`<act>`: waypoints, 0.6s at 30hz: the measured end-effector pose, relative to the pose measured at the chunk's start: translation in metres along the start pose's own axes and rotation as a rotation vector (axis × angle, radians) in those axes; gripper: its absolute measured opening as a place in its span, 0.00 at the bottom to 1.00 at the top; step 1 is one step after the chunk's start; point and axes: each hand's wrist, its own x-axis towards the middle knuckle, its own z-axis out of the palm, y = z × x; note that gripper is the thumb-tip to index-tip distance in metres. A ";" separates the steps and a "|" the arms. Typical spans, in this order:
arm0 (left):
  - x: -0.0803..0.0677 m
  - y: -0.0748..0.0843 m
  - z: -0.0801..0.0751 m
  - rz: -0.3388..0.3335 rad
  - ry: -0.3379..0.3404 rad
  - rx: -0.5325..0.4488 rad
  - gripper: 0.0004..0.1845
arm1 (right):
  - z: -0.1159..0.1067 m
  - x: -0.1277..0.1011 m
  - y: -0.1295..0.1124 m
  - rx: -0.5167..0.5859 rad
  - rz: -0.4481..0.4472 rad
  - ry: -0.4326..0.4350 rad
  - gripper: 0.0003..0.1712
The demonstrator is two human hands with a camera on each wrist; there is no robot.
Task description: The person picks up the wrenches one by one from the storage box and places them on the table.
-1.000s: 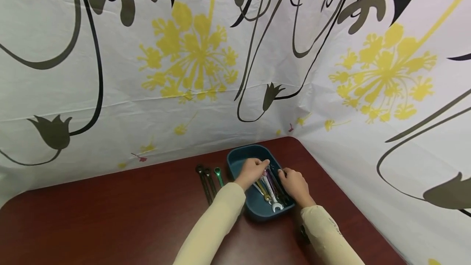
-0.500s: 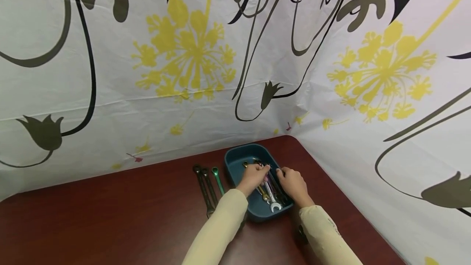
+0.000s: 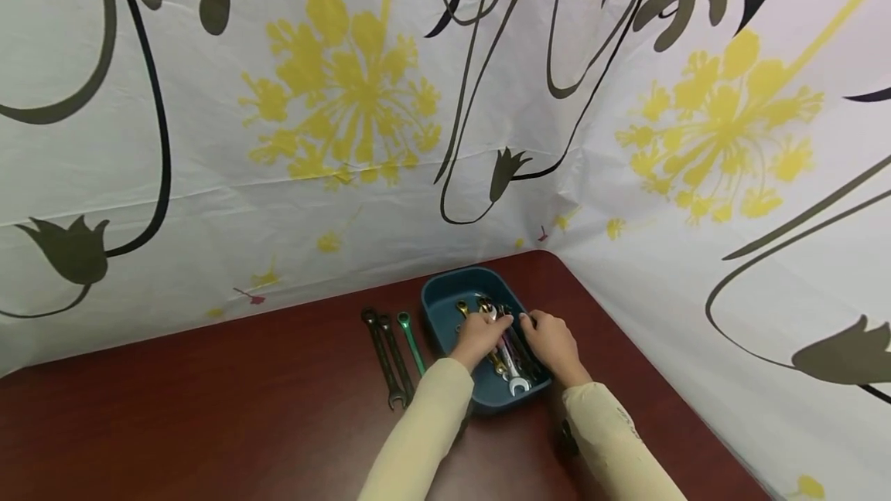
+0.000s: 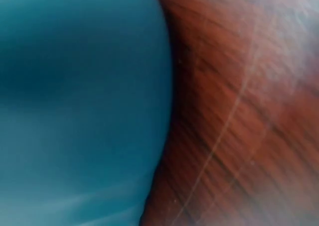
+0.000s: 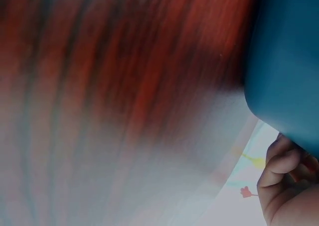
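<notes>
A blue plastic bin (image 3: 437, 301) holds several combination wrenches. My left hand (image 3: 479, 337) reaches over its left side and pinches a wrench in the pile; the fingers hide most of it. Just below those fingers lies a silver wrench (image 3: 518, 386), its open end toward me. A gold wrench (image 3: 462, 305) shows behind the hand. My right hand (image 3: 553, 346) grips the bin's right rim, fingertips over the edge near the left fingertips. In the right wrist view the curled fingers (image 5: 279, 169) show beyond the bin wall. The left wrist view shows only bin and table.
Left of the bin, a green wrench (image 3: 411, 339) and two dark wrenches (image 3: 381, 358) lie side by side on the red-brown table (image 3: 230, 408). A small dark object (image 3: 568, 437) sits beside the right sleeve. Patterned white cloth (image 3: 390, 230) hangs behind and to the right.
My left hand has come down and toward me a little, uncovering wrench ends at the bin's far side. The right hand stays at the rim. The head view has shifted slightly.
</notes>
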 end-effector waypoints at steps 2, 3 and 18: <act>0.002 0.001 0.001 0.003 -0.010 0.022 0.22 | -0.002 0.001 0.000 -0.003 0.004 0.000 0.21; 0.003 0.002 0.002 0.001 -0.016 0.033 0.23 | -0.004 0.001 0.001 -0.002 0.008 -0.003 0.22; 0.003 0.002 0.005 0.001 0.003 0.266 0.28 | -0.001 0.003 0.004 -0.010 0.030 -0.011 0.25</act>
